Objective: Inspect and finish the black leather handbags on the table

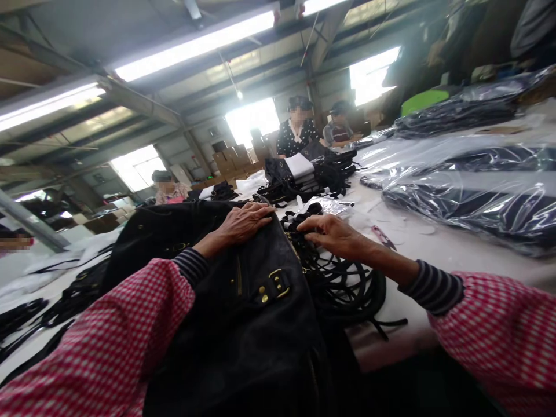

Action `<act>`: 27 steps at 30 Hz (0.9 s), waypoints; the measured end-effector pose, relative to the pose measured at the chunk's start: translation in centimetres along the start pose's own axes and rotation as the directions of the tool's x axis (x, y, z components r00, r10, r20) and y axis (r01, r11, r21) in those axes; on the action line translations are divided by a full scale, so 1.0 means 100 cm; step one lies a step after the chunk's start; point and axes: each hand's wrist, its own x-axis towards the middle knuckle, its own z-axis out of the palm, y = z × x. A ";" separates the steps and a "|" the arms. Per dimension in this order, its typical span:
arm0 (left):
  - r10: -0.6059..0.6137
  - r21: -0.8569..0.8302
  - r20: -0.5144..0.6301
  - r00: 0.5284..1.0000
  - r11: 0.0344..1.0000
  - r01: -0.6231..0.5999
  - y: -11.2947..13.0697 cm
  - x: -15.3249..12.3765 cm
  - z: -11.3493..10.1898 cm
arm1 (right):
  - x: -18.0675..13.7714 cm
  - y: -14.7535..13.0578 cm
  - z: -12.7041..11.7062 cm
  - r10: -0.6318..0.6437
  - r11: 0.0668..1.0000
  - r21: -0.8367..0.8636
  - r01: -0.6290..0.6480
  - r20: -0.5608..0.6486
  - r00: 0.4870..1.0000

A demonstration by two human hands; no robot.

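A black jacket [243,301] with gold snaps, a buckle and zips lies bunched on the white table [434,243] in front of me. My left hand [245,223] rests flat on its top edge, fingers stretched out and open. My right hand [332,234] reaches left to the jacket's zip edge, fingertips pinched on black material there; what exactly it holds is hard to make out. A pile of black belts or straps [347,284] lies under my right wrist.
Small pink snips [383,236] lie on the table right of my right hand. Bagged dark garments [478,197] fill the right side. More black garments and folded pieces [304,171] sit farther back. Three other people work beyond the table. Loose black straps [39,315] lie at left.
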 end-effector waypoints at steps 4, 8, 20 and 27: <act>0.051 -0.123 -0.149 0.988 0.990 -0.069 0.032 -0.034 -0.022 | -0.039 -0.014 -0.002 0.103 0.976 0.193 -0.101 0.001 0.995; 0.372 -0.287 -0.047 0.927 0.884 -0.369 0.095 -0.092 -0.057 | -0.066 -0.028 0.011 0.129 0.787 0.559 -0.261 0.265 0.955; 0.492 -0.383 0.104 0.865 0.822 -0.421 0.148 -0.136 -0.051 | -0.048 -0.021 0.014 -0.077 0.988 -0.136 0.079 0.020 0.997; 0.512 -0.369 0.106 0.853 0.817 -0.444 0.156 -0.136 -0.060 | 0.019 0.002 0.037 -0.006 0.939 -0.341 -0.036 -0.123 0.992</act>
